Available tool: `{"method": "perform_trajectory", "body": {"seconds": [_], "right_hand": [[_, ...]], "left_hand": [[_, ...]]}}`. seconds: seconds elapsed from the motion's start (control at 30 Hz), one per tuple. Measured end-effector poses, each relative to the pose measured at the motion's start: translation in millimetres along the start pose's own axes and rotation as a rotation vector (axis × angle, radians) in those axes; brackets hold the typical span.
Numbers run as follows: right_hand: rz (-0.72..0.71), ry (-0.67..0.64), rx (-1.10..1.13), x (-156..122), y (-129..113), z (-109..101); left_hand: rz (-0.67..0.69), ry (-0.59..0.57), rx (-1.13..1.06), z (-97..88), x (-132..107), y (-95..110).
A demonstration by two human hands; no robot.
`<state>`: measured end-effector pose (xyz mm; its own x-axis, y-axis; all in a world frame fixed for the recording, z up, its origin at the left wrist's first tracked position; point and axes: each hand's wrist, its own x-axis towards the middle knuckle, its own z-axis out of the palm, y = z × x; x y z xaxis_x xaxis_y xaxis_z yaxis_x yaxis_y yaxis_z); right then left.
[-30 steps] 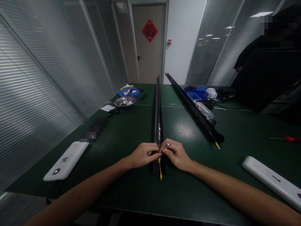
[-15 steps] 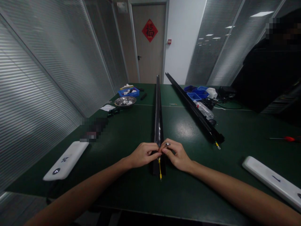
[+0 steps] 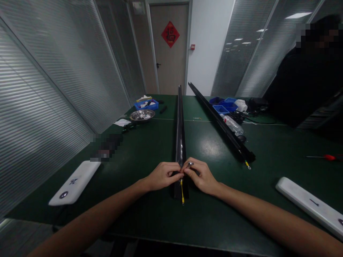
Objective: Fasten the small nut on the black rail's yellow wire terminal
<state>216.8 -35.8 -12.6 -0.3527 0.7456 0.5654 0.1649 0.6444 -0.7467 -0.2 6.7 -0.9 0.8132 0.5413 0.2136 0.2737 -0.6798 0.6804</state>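
A long black channel-shaped rail (image 3: 180, 135) lies lengthwise on the green table, its near end toward me. From that end runs a short yellow wire (image 3: 182, 192) with a small ring terminal at its tip. My left hand (image 3: 163, 176) reaches in from the left, thumb and fingers pinched together over the rail where the wire begins. My right hand (image 3: 202, 175), a ring on one finger, pinches at the same spot from the right. The fingertips of both hands meet, and whatever small part sits between them is hidden.
A second black rail (image 3: 219, 121) with a yellow-green wire (image 3: 248, 165) lies to the right, beside a plastic bottle (image 3: 233, 125) and blue bins (image 3: 229, 104). White cases (image 3: 76, 184) flank me. A metal bowl (image 3: 142, 115), a red screwdriver (image 3: 328, 157) and a person (image 3: 308, 71) are farther off.
Both hands keep the same pinch at the rail's near end. At the right, the person in dark clothing has shifted slightly.
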Motion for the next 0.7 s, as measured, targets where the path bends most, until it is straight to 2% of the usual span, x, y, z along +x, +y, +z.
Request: {"method": "perform_trajectory", "body": {"seconds": [0.7], "right_hand": [[-0.009,-0.003,-0.025,0.8,-0.6,0.4]], "left_hand": [[-0.003,-0.018,-0.014,-0.9,0.4,0.9]]}}
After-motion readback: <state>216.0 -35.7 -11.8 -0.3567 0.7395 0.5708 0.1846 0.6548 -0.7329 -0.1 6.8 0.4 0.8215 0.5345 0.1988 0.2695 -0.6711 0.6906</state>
